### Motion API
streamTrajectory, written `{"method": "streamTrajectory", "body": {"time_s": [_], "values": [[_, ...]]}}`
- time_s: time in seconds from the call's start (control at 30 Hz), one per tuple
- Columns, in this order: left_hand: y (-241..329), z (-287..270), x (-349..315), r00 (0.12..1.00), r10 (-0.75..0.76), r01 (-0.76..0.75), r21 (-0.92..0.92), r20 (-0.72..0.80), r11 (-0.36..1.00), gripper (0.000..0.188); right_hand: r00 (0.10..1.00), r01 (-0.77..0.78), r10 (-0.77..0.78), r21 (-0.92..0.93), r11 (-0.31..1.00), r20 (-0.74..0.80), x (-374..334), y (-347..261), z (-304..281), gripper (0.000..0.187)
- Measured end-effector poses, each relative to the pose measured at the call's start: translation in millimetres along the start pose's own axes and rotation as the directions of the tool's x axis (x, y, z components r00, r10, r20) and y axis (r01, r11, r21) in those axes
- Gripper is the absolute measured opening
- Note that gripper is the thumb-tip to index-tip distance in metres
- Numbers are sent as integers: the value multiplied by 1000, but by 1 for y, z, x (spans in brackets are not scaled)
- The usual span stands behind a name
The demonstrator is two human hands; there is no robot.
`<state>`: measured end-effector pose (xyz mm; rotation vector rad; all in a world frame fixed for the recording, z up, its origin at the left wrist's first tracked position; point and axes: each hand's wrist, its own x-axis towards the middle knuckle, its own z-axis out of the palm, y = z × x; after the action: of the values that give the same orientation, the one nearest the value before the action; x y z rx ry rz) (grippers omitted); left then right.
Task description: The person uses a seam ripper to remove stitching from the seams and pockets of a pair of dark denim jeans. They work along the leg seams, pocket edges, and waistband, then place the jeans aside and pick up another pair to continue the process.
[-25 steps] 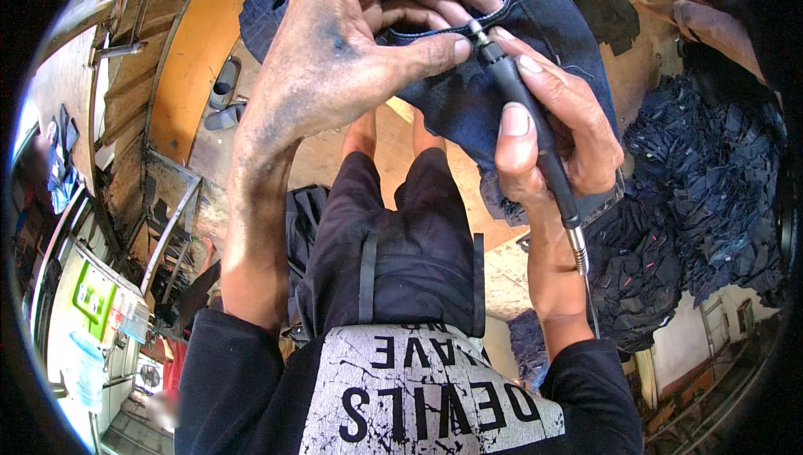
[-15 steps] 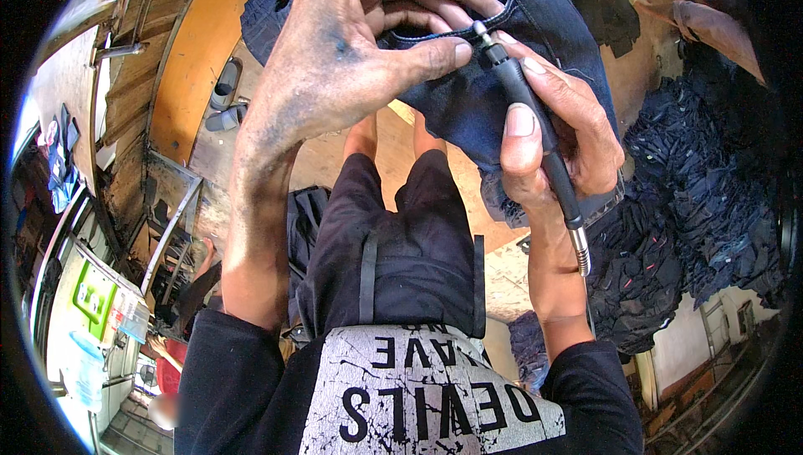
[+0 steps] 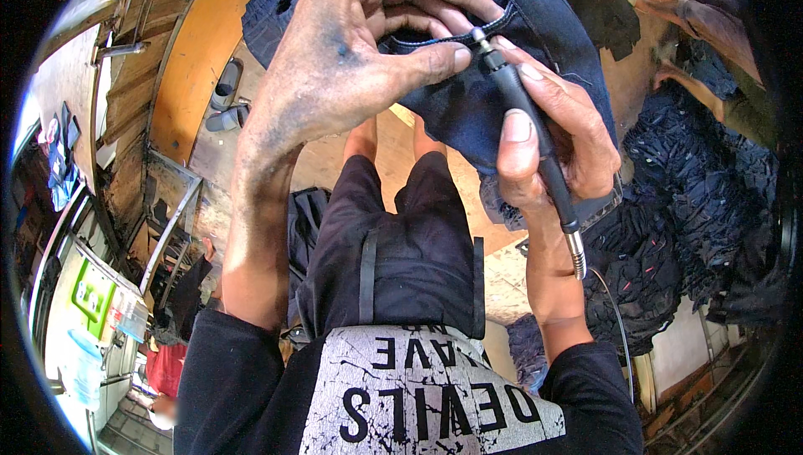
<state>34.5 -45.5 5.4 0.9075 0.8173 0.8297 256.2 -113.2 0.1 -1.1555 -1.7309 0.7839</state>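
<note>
My left hand (image 3: pixel 335 70) grips the edge of a dark blue denim garment (image 3: pixel 577 33), its fingers curled behind a curved, light-stitched opening and its thumb in front. My right hand (image 3: pixel 577 133) is wrapped round a black pen-shaped rotary grinder (image 3: pixel 548 150), thumb along its near side. The rounded tip of the grinder rests at or just over the stitched edge, right of my left thumb; whether it touches, I cannot tell. From its lower end a thin cord (image 3: pixel 621 313) runs down past my right forearm. Dark smudges mark my left hand.
Heaped dark garments (image 3: pixel 703 196) lie at right. Another person's arm (image 3: pixel 711 24) and hand reach in at upper right. A pair of slippers (image 3: pixel 226 99) lies on the floor at left, near a metal frame (image 3: pixel 171 229). Someone in red (image 3: pixel 165 369) is at lower left.
My right hand and the grinder have shifted slightly left, and more of the cord shows. At right, the other person's second hand has come over the heap. My left hand stays nearly still.
</note>
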Motion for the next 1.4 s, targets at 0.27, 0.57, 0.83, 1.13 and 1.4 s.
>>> {"method": "streamTrajectory", "body": {"time_s": [0.27,0.57,0.83,1.13,1.4], "values": [[15,14,3,998,-11,17,95,-62,995,83,986,-14,35,131,991,-160,-1,6,-5,37],[37,30,3,969,-183,206,136,-166,969,87,995,70,-66,54,996,-69,25,25,-30,29],[44,29,5,958,-217,247,159,-185,956,88,998,65,-61,130,989,-35,22,27,-25,27],[30,15,5,973,-199,194,-59,-113,979,93,993,75,-81,71,995,90,25,24,-32,27],[26,15,5,972,-194,189,-48,-134,981,95,993,91,-96,84,992,61,24,26,-30,27]]}}
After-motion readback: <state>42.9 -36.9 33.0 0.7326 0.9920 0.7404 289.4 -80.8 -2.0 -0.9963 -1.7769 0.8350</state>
